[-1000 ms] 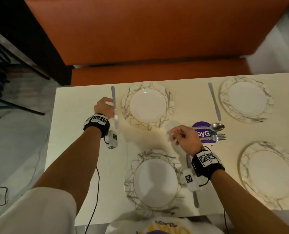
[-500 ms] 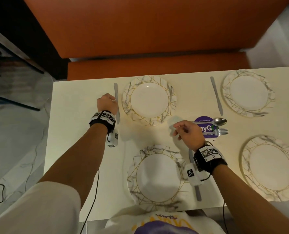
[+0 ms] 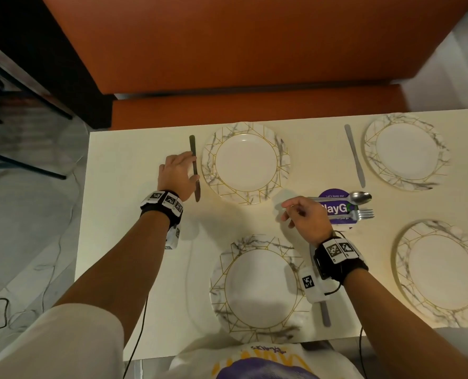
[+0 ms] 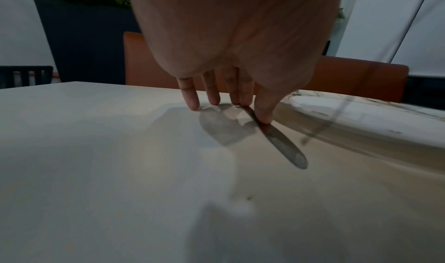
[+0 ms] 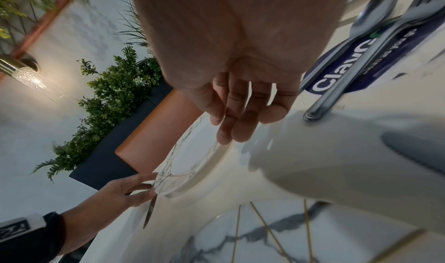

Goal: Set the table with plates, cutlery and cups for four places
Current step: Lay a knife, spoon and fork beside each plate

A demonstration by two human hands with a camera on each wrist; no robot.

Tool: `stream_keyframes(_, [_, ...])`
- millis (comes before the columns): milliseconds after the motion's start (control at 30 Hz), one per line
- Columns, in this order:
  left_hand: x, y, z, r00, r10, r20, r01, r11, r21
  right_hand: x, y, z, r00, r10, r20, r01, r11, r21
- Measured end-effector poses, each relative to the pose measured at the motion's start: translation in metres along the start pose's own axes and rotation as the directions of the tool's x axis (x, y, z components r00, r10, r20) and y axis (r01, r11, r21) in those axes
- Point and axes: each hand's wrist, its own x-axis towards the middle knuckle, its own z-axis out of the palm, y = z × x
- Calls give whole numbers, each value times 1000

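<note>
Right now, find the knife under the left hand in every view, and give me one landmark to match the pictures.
Head: the knife lies left of centre, beside the far-left plate, with the left hand touching it.
Left wrist: centre-right, blade toward the camera, fingertips on it.
Right wrist: bottom left, a thin sliver below that hand.
Shared landmark: that marble-rimmed plate, which shows in all three.

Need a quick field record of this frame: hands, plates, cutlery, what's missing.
left hand: fingertips and thumb on the steel table knife beside the far-left marble-patterned plate
right hand: fingers relaxed, holds nothing
plates: four on the white table
knives: one beside each plate
spare cutlery: steel spoons and steel forks stacked on the purple round sticker
cups: none clearly seen
</note>
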Motion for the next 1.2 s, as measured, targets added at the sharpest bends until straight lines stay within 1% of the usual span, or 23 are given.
stream_keyframes(200, [8,8,-7,998,-36,43,36,999,3,1,-3,2,1000,11,1,-11,1000,7])
stream_keyframes(367, [11,6,-9,998,-28,52,28,1000,-11,2,-3,0,1000,12,-3,-12,1000,7])
stream_keyframes(533, [8,9,-12,1000,-3,-4,3,999,-49,1,-3,-8,1000,9,-20,-9,1000,-3])
stream_keyframes(633, [4,27,-16,995,6,-100,-17,995,-102,-1,-1,-18,998,13,-54,-14,1000,-8])
stream_keyframes(733, [-1,62,-17,986,31,-164,-57,986,-159,-1,6,-37,996,16,-88,-17,1000,-10])
stream_keyframes(833, [-7,108,-11,978,119,-170,-152,969,-193,-1,18,-60,989,38,-140,-38,999,0])
stream_keyframes(900, [-11,141,0,975,172,-142,-200,956,-215,0,26,-77,978,20,-209,-39,996,-84])
stream_keyframes(967, [-16,173,14,972,206,-110,-227,944,-240,1,34,-95,962,22,-272,-66,986,-156])
stream_keyframes(1067, [-23,220,38,967,245,-75,-256,925,-281,7,48,-121,953,46,-301,-98,982,-161])
stream_keyframes(1200, [-30,275,66,966,259,15,-239,909,-342,21,65,-151,937,107,-332,-170,971,-168])
